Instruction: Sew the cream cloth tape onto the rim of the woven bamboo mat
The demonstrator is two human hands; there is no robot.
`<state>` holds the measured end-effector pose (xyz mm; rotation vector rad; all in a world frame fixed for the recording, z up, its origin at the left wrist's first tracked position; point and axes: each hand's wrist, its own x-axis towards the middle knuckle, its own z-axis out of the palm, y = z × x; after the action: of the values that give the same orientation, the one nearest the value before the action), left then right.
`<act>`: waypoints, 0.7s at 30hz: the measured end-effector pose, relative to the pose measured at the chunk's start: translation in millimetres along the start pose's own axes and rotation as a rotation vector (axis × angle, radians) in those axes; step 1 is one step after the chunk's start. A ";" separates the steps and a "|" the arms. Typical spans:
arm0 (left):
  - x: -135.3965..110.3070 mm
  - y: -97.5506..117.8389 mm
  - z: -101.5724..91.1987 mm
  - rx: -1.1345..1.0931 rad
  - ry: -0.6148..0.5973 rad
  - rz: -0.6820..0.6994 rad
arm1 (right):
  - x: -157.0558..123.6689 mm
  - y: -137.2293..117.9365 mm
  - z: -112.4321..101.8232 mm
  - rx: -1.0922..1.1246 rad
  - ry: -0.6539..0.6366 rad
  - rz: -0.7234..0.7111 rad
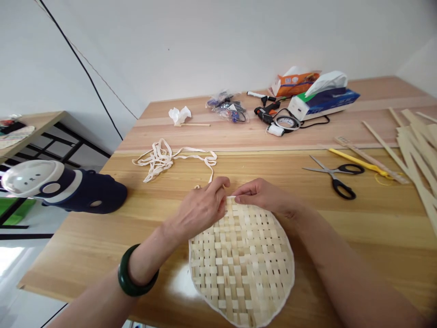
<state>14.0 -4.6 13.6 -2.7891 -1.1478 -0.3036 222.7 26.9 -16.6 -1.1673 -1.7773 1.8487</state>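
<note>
A round woven mat [252, 259] of pale flat strips, edged with white cloth tape, lies on the wooden table. At its far rim, my left hand [206, 205] is closed with curled fingers on the edge; the fingertips are partly hidden. Close beside it, my right hand [262, 196] pinches the same rim between thumb and fingers. A loose tangle of cream cloth tape [160, 157] spreads beyond my left hand, and its near end runs behind that hand, out of sight. A green bangle [126, 273] circles my left wrist.
Black-handled scissors [332, 172] lie open to the right, near a yellow strip [358, 161] and several flat wooden strips [416, 155]. Toward the wall are a glue gun [268, 111], a tape roll [287, 122] and tissue packs [324, 102]. A dark blue bottle [92, 191] stands left.
</note>
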 end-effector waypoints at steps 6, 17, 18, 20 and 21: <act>-15.7 1.5 12.2 0.017 0.092 0.033 | 2.6 -4.6 7.4 -0.089 0.045 -0.002; -26.0 3.1 13.7 0.051 0.187 0.145 | 0.7 -7.4 6.2 -0.131 0.055 0.043; -27.3 2.1 12.8 0.026 0.191 0.130 | 1.3 -5.9 5.9 -0.129 0.071 0.049; -29.3 -0.3 10.4 -0.039 0.217 0.044 | 2.3 -2.9 5.2 -0.120 0.094 0.059; -30.0 -1.5 9.2 -0.071 0.238 -0.013 | 2.8 -1.6 4.8 -0.117 0.096 0.064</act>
<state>-6.5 -22.4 -2.1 -2.7111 -1.1192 -0.6699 216.9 26.0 -16.5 -1.3468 -1.8350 1.7118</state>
